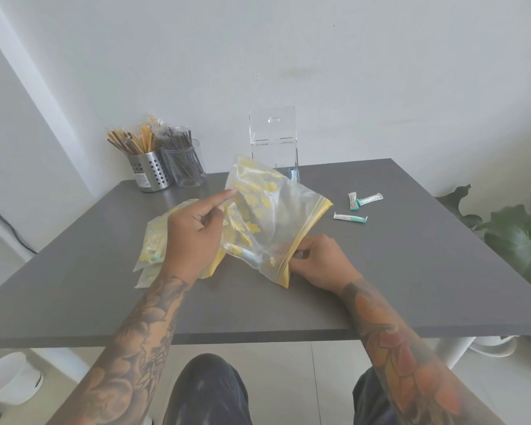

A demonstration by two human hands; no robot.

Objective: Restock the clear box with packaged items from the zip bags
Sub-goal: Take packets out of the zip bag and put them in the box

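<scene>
A clear zip bag (267,216) with yellow prints and a yellow zip strip is held up over the grey table (396,271). My left hand (193,237) pinches its left side, forefinger stretched along the top. My right hand (316,265) grips the yellow zip edge at the lower right. A packaged item shows through the bag's bottom. More zip bags (152,250) lie flat under my left hand. The clear box (275,142) stands at the table's far edge with a small blue-capped item (293,174) at its base. Three white and teal packets (357,205) lie loose on the right.
A perforated steel cup (151,173) and a clear cup (189,167), both full of wrapped sticks, stand at the far left corner. A green plant (512,237) leans in beside the table's right edge. The white wall is close behind the table.
</scene>
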